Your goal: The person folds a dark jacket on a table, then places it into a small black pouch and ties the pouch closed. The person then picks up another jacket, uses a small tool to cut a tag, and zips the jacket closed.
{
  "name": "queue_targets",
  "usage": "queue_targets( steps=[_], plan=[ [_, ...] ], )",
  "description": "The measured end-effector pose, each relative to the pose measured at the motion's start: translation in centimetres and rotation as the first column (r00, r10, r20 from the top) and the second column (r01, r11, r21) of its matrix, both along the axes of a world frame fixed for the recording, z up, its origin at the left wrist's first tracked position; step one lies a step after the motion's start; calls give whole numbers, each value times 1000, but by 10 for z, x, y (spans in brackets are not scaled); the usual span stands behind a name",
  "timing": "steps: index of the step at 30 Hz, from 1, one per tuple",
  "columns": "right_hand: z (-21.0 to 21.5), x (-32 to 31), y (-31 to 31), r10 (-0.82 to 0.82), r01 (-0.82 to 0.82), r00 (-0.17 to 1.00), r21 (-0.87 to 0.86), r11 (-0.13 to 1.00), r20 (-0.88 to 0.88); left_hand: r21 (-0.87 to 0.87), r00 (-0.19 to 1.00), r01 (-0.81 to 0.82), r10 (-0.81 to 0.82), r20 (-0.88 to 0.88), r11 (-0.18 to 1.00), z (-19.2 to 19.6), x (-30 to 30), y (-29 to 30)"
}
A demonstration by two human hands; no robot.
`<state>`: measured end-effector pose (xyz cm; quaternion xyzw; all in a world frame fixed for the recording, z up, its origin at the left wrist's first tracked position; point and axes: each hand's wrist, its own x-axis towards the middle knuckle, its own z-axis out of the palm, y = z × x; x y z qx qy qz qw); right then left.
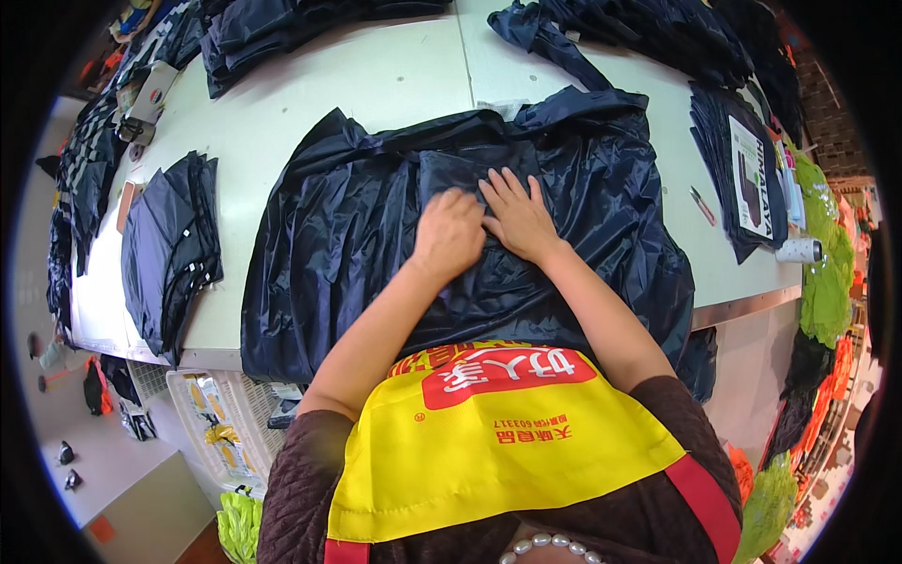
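- Left hand (449, 233) curled on the navy garment (310, 244); whether it pinches cloth, I cannot tell.
- Right hand (521, 218) flat, fingers spread, gripping nothing.
- Garment lies across the bench (395, 80), overhanging its near edge; that weight could drag folds askew.

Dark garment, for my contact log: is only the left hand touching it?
No, the left hand and right hand both touch the dark garment.

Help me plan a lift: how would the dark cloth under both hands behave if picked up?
The cloth would probably flop and sag, since it lies in loose folds. Its glossy sheen suggests it may slip on the table. Fine creases suggest thin fabric, perhaps light for its spread.
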<state>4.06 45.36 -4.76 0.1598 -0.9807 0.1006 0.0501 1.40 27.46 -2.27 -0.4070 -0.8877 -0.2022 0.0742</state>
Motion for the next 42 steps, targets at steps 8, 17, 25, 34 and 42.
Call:
queue_targets(
  steps=[8, 17, 25, 34, 42],
  plan=[
    [36, -5, 29, 155, -108, 971, -245, 964, 181, -87, 976, -217, 219, 9, 972, -38, -25, -28],
    [17, 88, 48, 285, -204, 942, -373, 905, 179, -55, 953, 267, -255, 164, 962, 32, 50, -69],
    [45, 52, 24, 151, 54, 925, -514, 856, 348, 79, 737, -215, 108, 668, 973, 4, 28, -45],
    [18, 39, 16, -84, 122, 973, -170, 978, 215, 164, 980, -143, 116, 163, 976, 16, 25, -20],
    [68, 32, 7, 81, -86, 988, -37, 996, -134, 226, 994, 109, -113, 5, 968, -23, 10, -23]
  ],
)
